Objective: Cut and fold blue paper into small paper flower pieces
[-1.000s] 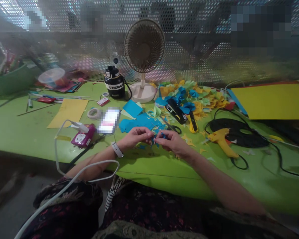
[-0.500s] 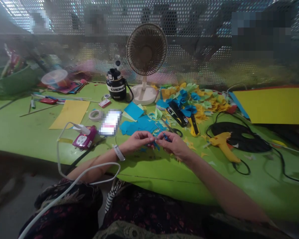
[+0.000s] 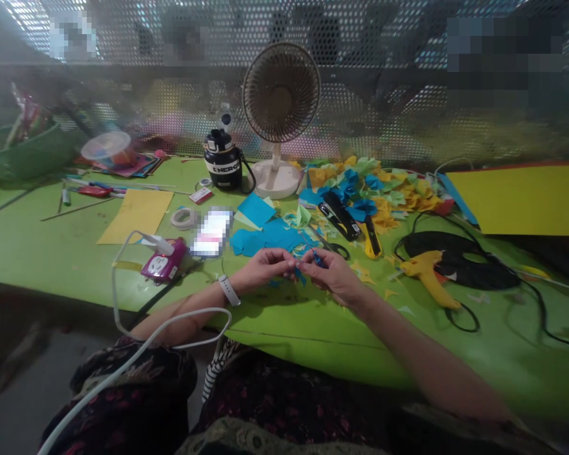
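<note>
The left hand (image 3: 264, 266) and right hand (image 3: 330, 275) pinch a small blue paper piece (image 3: 317, 257) between them (black-handled scissors (image 3: 340, 251) lie just beyond) above the green worktop (image 3: 52, 240).

From the left hand (image 3: 265, 265) and the right hand (image 3: 332, 275), the way at 12 o'clock is blocked by blue paper sheets (image 3: 265, 240), and at 1 o'clock lie scissors (image 3: 329, 246). At 9 o'clock stands a pink power socket (image 3: 164, 262), and a white cable (image 3: 180, 319) makes a loop at 7 o'clock. At 3 o'clock, a hand can pass over the green table (image 3: 455, 354), with only small paper scraps on the way, until the yellow glue gun (image 3: 429, 284).
</note>
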`<state>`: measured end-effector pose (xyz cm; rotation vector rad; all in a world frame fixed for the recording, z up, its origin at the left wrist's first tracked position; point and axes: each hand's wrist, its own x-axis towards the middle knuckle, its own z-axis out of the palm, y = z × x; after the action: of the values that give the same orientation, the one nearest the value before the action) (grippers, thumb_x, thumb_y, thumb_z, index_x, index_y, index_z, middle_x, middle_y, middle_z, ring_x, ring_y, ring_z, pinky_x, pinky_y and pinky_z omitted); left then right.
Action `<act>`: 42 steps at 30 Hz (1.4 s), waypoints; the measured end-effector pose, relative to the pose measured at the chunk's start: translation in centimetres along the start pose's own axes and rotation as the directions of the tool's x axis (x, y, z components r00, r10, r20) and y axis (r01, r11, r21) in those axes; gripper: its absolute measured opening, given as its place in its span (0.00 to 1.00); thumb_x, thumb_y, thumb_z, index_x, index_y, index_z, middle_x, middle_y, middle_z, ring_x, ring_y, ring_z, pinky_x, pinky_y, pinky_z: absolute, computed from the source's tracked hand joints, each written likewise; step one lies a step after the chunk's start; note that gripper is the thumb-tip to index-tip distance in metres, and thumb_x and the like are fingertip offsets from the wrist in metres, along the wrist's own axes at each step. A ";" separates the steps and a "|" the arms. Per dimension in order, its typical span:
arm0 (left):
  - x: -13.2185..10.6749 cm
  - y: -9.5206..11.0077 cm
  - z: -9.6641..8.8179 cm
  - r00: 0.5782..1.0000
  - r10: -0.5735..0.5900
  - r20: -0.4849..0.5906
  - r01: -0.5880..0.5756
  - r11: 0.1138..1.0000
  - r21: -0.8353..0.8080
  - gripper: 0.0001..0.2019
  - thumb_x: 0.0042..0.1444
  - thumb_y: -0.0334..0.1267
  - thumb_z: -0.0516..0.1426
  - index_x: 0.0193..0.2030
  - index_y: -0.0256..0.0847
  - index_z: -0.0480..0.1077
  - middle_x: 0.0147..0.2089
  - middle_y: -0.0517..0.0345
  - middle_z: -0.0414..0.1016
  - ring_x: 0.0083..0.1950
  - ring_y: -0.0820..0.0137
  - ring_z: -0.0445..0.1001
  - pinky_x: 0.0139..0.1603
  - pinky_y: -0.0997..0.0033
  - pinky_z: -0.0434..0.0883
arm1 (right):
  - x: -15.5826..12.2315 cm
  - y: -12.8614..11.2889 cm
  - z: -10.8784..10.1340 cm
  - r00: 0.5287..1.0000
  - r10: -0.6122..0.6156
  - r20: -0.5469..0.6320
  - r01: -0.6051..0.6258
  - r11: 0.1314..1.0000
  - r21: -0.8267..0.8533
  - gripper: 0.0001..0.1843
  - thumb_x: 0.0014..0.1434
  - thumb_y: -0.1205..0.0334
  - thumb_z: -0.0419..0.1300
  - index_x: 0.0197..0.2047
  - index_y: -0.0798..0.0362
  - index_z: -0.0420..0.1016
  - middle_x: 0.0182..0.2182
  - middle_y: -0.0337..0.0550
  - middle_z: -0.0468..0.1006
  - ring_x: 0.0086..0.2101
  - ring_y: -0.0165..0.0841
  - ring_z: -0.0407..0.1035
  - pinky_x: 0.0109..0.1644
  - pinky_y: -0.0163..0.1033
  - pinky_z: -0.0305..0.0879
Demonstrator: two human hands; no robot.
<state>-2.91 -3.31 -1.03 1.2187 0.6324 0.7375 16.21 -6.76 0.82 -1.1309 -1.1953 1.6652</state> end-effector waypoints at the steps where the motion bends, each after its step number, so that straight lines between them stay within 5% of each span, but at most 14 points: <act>1: 0.0 0.0 0.0 1.000 0.002 0.003 -0.002 1.000 -0.002 0.23 0.47 0.56 0.68 0.32 0.33 0.74 0.27 0.57 0.76 0.28 0.76 0.71 0.34 0.74 0.66 | 0.0 0.0 0.0 1.000 -0.002 -0.010 0.002 1.000 0.005 0.24 0.44 0.45 0.74 0.31 0.52 0.68 0.16 0.25 0.58 0.15 0.19 0.45 0.18 0.31 0.36; 8: 0.3 -0.3 0.1 0.998 0.043 -0.047 -0.045 0.998 -0.040 0.23 0.46 0.56 0.69 0.31 0.34 0.74 0.26 0.58 0.75 0.27 0.78 0.69 0.33 0.75 0.66 | -0.1 -0.7 0.4 0.995 -0.015 -0.099 0.014 1.000 -0.012 0.27 0.38 0.44 0.76 0.31 0.51 0.69 0.15 0.24 0.56 0.15 0.19 0.44 0.18 0.32 0.34; 25: 0.5 -0.6 0.4 0.994 0.079 -0.077 -0.082 0.996 -0.033 0.23 0.45 0.55 0.69 0.31 0.33 0.75 0.26 0.59 0.75 0.27 0.79 0.69 0.32 0.75 0.66 | 0.3 0.1 0.2 0.992 -0.068 -0.104 0.064 0.997 -0.045 0.24 0.40 0.47 0.76 0.30 0.52 0.70 0.16 0.26 0.61 0.15 0.19 0.45 0.18 0.32 0.35; 32: 0.0 -0.7 0.4 0.997 -0.004 -0.075 -0.004 0.994 -0.107 0.27 0.50 0.55 0.67 0.47 0.34 0.75 0.36 0.50 0.81 0.36 0.70 0.80 0.38 0.71 0.73 | 0.4 -0.6 0.2 0.964 -0.145 -0.224 0.160 0.986 0.049 0.25 0.39 0.47 0.76 0.29 0.50 0.67 0.14 0.23 0.56 0.13 0.19 0.43 0.16 0.32 0.36; 42: -0.1 -0.9 0.8 0.995 -0.100 -0.008 0.099 0.990 -0.096 0.25 0.46 0.48 0.70 0.46 0.34 0.75 0.43 0.46 0.83 0.40 0.67 0.82 0.37 0.71 0.77 | 0.4 -0.4 0.4 0.905 -0.209 -0.371 0.243 0.969 0.045 0.24 0.41 0.51 0.76 0.30 0.50 0.65 0.15 0.23 0.56 0.14 0.19 0.45 0.17 0.32 0.39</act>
<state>-2.22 -3.99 -1.75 1.0876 0.6568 0.6847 15.79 -6.39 1.18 -1.1366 -0.9616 1.2535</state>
